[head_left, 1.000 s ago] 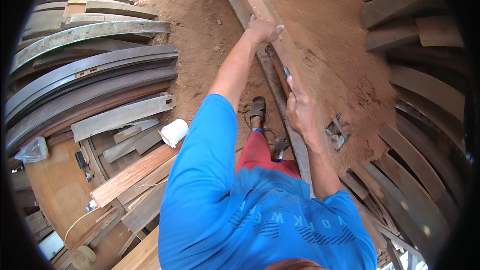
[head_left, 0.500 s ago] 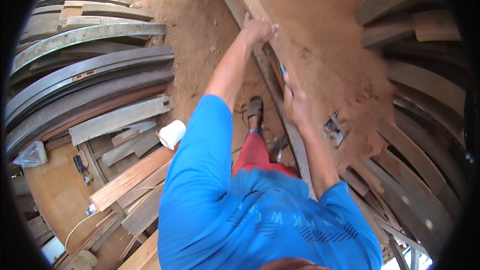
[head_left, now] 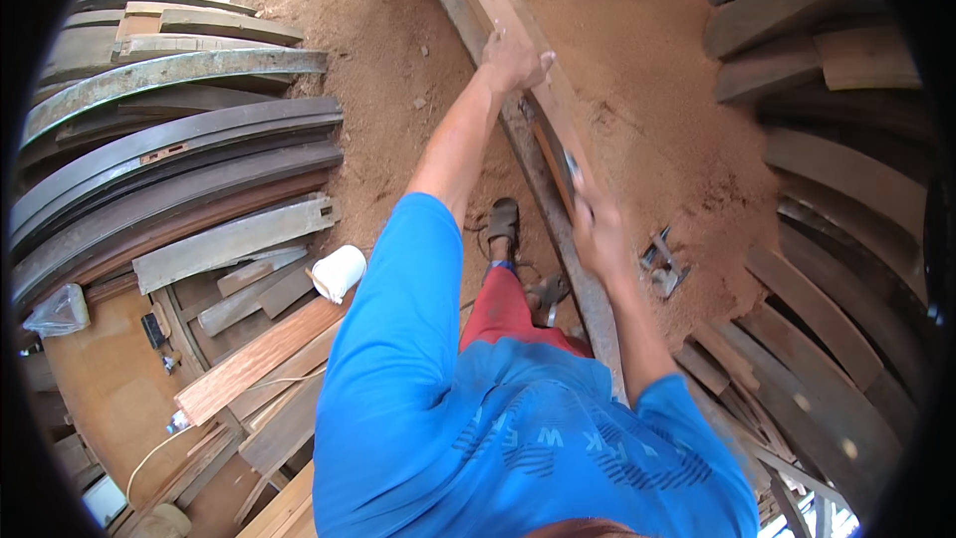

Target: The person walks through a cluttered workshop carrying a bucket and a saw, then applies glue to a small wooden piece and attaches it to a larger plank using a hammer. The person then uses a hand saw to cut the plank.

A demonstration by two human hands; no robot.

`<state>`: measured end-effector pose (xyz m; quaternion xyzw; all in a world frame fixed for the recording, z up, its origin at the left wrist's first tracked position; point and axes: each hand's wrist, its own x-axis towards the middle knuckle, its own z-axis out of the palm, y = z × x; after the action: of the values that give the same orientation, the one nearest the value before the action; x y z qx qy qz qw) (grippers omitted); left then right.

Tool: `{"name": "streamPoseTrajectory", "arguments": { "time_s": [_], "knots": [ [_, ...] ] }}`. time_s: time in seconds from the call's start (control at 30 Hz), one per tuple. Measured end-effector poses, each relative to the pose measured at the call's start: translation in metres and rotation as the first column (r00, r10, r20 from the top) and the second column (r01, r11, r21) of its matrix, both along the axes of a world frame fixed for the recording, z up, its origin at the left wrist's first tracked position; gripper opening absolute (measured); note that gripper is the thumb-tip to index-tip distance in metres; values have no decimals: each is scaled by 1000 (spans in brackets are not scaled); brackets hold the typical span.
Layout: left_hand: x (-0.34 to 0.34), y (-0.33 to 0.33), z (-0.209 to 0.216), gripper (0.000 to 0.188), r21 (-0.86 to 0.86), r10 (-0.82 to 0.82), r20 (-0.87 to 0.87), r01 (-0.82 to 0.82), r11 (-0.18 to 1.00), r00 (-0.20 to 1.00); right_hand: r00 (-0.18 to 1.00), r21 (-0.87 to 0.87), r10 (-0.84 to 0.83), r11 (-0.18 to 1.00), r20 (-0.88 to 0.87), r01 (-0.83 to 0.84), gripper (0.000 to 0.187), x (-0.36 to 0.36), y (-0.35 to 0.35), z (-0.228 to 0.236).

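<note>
A long pale wooden plank runs from the far top toward me, lying along a narrow grey beam. My left hand is closed over the plank, fingers wrapped on its upper edge. Closer to me, my right hand is closed round a slim tool with a shiny metal end, which touches or lies close against the plank's side. Blur and my fingers hide most of that tool, so its kind is unclear.
Dark timber pieces are stacked at left, with more timber at right. A white pot stands by my left elbow. Metal tools lie on the sawdust-covered ground right of my forearm. My sandalled foot is beside the beam.
My right hand and its tool have slid a short way toward me along the plank. My left hand keeps its hold in nearly the same place.
</note>
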<state>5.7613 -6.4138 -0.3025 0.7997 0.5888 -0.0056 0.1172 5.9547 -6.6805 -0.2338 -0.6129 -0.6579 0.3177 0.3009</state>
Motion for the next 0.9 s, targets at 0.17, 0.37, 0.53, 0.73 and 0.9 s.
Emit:
{"name": "streamPoseTrajectory", "arguments": {
  "time_s": [0.17,0.37,0.53,0.73,0.9],
  "knots": [
    [1,-4,16,73,-149,-21,-3,20,989,1000,998,-115,18,993,62,-11,35,35,-79,42],
    [24,-2,20,72,-102,-29,-6,28,994,1000,996,-70,-76,994,43,79,31,-28,54,-9],
    [-3,-11,10,71,-63,9,57,-6,998,998,1000,-22,20,1000,5,-20,34,40,-76,26],
    [15,-5,11,70,-128,1,-3,-2,992,1000,997,-141,-67,987,40,72,33,-8,10,8],
    [10,-20,-2,70,-109,-20,0,20,994,1000,999,-63,-47,997,-19,46,33,-2,25,-9]
  ]
}}
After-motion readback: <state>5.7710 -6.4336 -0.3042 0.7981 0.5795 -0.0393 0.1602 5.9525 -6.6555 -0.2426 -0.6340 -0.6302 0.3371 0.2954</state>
